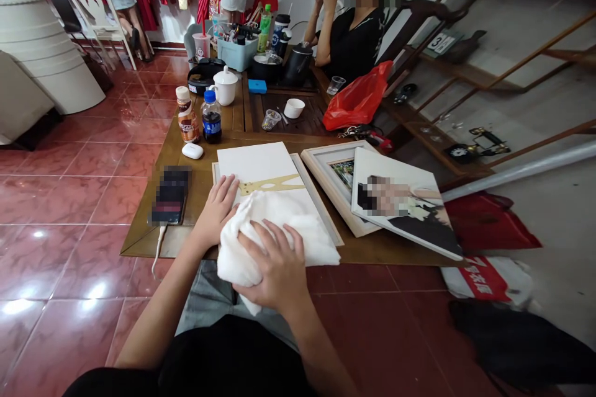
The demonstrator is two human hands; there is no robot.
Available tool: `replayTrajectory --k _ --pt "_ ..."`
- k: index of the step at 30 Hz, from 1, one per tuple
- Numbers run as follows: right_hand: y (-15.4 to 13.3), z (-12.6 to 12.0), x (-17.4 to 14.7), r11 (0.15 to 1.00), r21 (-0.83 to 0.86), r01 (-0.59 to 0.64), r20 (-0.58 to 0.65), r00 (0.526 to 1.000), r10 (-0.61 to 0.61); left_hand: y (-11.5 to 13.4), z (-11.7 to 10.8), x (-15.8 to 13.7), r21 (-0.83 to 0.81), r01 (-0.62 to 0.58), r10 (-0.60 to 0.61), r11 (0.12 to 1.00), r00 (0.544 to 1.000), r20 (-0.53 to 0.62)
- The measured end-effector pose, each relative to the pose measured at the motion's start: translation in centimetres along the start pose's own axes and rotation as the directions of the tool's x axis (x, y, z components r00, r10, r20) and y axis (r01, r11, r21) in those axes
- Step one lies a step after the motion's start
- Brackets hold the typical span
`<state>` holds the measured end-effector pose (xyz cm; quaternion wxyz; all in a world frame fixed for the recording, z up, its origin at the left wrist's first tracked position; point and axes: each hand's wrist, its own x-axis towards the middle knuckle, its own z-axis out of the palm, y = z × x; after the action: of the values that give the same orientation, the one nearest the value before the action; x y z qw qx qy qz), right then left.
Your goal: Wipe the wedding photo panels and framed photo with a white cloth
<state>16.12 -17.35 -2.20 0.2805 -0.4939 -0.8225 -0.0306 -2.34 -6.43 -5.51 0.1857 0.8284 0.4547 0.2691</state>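
Note:
In front of me on the table lies a white panel (pixel 256 161) in a light wooden frame, with a flat gold-coloured bracket (pixel 284 183) on it. My left hand (pixel 216 208) rests flat at the panel's left edge with its fingers stretched out, its thumb side close to the cloth. Bunched over the panel's near part is a white cloth (pixel 321 239). My right hand (pixel 279 260) grips this cloth from above, fingers bent into it. The cloth hides the bracket's near side and much of the panel.
At right, a photo panel (pixel 419 232) overlaps another picture frame (pixel 321 158). A phone (pixel 170 198) with a cable, earbud case (pixel 192 151), drink bottles (pixel 212 121) and lidded cup (pixel 225 87) stand left. Beyond are a red bag (pixel 358 99) and a seated person (pixel 354 43).

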Motion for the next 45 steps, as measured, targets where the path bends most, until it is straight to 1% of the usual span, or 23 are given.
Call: replayTrajectory --k 2,5,7,10,13,15,18,22,26,28,30,33,35,37,40,42,45 --pt "-0.2 0.2 -0.1 1.000 0.031 0.006 -0.012 1.000 -0.005 0.0 0.0 0.0 -0.004 -0.002 0.002 1.000 1.000 0.002" --pt "1.1 -0.1 -0.5 1.000 0.013 -0.018 -0.022 1.000 0.018 0.1 0.0 0.0 0.013 0.013 -0.013 1.000 1.000 -0.001" --pt "2.7 -0.6 -0.8 0.996 -0.056 -0.069 -0.051 0.996 0.066 0.3 0.1 0.0 0.028 0.024 -0.024 0.999 1.000 -0.002" --pt "5.1 -1.2 -1.2 0.967 -0.178 -0.183 -0.132 0.978 0.161 0.5 0.1 -0.1 0.041 0.028 -0.027 0.999 1.000 -0.005" --pt "6.2 -1.5 -1.5 0.943 -0.246 -0.226 -0.177 0.967 0.186 0.6 0.1 -0.1 0.047 0.022 -0.021 0.999 1.000 -0.016" --pt "5.9 -1.5 -1.4 0.941 -0.262 -0.216 -0.159 0.971 0.179 0.5 0.2 -0.1 0.051 0.019 -0.018 0.998 1.000 -0.022" --pt "4.5 -1.3 -1.0 0.955 -0.234 -0.183 -0.087 0.982 0.167 0.3 0.4 -0.1 0.054 0.018 -0.017 0.998 0.999 -0.028" --pt "1.8 -0.5 -0.3 0.986 -0.138 -0.091 0.001 0.996 0.092 0.0 0.5 -0.1 0.048 0.015 -0.014 0.999 0.999 -0.031" --pt "0.0 0.2 -0.1 0.999 -0.024 -0.028 0.017 0.999 0.028 -0.2 0.3 -0.1 0.029 -0.014 0.014 0.999 1.000 -0.020" --pt "0.1 0.2 -0.2 1.000 0.000 -0.024 0.018 1.000 0.023 -0.2 0.3 -0.1 0.028 -0.018 0.018 0.999 1.000 -0.019" --pt "1.2 -0.1 -0.3 0.999 -0.024 -0.048 0.017 0.999 0.048 -0.1 0.3 -0.1 0.035 -0.004 0.005 0.999 1.000 -0.019" --pt "3.8 -0.8 -0.6 0.978 -0.134 -0.160 -0.024 0.987 0.159 0.2 0.3 -0.1 0.047 0.020 -0.019 0.999 1.000 -0.017" --pt "5.4 -1.2 -0.8 0.947 -0.201 -0.249 -0.055 0.968 0.243 0.3 0.3 -0.1 0.049 0.025 -0.024 0.998 1.000 -0.018" --pt "6.4 -1.5 -0.8 0.919 -0.245 -0.309 -0.069 0.951 0.302 0.4 0.3 -0.1 0.053 0.026 -0.025 0.998 1.000 -0.016" --pt "6.3 -1.7 -0.4 0.902 -0.290 -0.322 -0.057 0.946 0.319 0.4 0.3 -0.1 0.060 0.029 -0.028 0.998 1.000 -0.014" --pt "5.4 -1.8 0.1 0.910 -0.300 -0.287 -0.017 0.955 0.295 0.4 0.3 0.0 0.060 0.026 -0.025 0.998 1.000 -0.017" --pt "3.7 -1.7 1.1 0.941 -0.264 -0.213 0.065 0.969 0.238 0.4 0.3 -0.1 0.054 0.023 -0.022 0.998 1.000 -0.022"
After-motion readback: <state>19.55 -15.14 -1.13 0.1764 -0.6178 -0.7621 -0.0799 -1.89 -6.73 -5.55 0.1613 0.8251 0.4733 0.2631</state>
